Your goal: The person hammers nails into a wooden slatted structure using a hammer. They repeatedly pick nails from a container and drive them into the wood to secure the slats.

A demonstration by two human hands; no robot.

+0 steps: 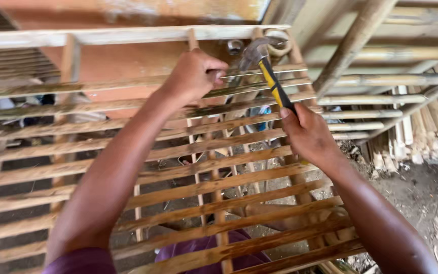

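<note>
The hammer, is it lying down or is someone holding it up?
Held up. The right hand grips the hammer by its yellow and black handle, head raised near the left hand on a bamboo slat.

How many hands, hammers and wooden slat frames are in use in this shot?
Hands: 2, the left hand pinching at a slat, the right hand closed on the handle
Hammers: 1, a yellow-and-black hammer
Slat frames: 1, the slat frame
Total: 4

The grey steel hammer head [253,52] is motion-blurred; whatever the left hand [193,76] pinches stays hidden; the wooden slat rack [128,147] runs past the left edge
</note>
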